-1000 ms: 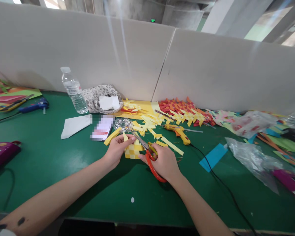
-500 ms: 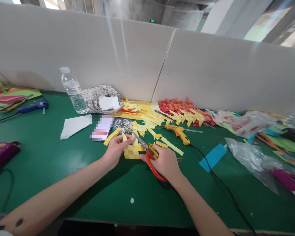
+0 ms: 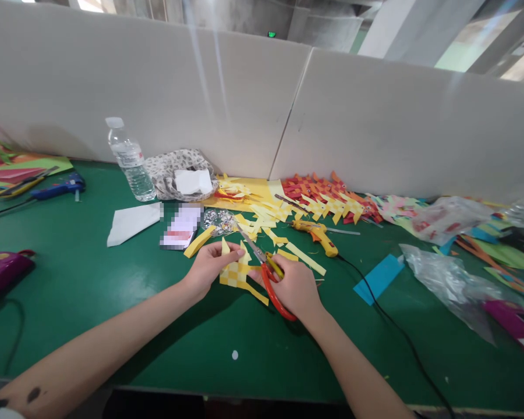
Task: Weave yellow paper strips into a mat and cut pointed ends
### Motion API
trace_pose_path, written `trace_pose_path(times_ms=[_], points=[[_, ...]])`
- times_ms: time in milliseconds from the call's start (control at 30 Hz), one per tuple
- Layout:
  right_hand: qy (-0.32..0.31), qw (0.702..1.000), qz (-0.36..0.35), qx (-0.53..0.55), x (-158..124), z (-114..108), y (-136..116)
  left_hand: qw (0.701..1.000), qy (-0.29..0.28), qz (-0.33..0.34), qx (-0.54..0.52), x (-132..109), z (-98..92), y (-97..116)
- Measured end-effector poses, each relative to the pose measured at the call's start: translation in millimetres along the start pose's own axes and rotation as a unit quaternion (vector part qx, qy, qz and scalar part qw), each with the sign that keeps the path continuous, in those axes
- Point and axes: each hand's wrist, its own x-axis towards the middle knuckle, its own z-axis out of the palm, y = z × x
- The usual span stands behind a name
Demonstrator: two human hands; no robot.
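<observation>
Between the thumb and fingers of my left hand (image 3: 210,267) is a woven yellow paper piece (image 3: 232,274), checkered in two yellows, with pointed strips standing up and one strip hanging toward the lower right. My right hand (image 3: 296,285) is wrapped round red-handled scissors (image 3: 274,291); their blades point up and left, past the right side of the woven piece. A yellow object (image 3: 274,265) shows at the scissors' pivot, partly hidden by my hand. My right thumb is close to the paper's right edge. Just behind both hands lie loose yellow paper strips (image 3: 262,218).
A yellow glue gun (image 3: 317,233) with a black cord lies to the right, near a blue paper piece (image 3: 379,279). A phone (image 3: 181,226), a water bottle (image 3: 133,166) and a cloth pouch (image 3: 166,169) stand at left. Red woven pieces (image 3: 314,192) line the grey partition (image 3: 201,99).
The woven paper has turned in my left hand, and a strip now hangs toward the lower right. The scissor blades have shifted slightly to the right of the upright points.
</observation>
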Motion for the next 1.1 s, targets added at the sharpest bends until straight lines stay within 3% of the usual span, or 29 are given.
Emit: trace_pose_path(times_ms=[267, 467, 1100], points=[[0.016, 0.999, -0.017, -0.047, 2.5, -2.3, -0.9, 0.999, 0.031, 0.005, -0.041, 0.1, 0.6, 3.9], [0.026, 0.996, -0.052, -0.069, 0.6, 4.4, -0.3, 0.997, 0.012, 0.015, -0.08, -1.6, 2.2, 4.6], [-0.024, 0.998, -0.034, -0.055, -0.6, 0.8, -6.5, 0.998, 0.0, 0.013, -0.065, -1.4, 1.6, 1.0]])
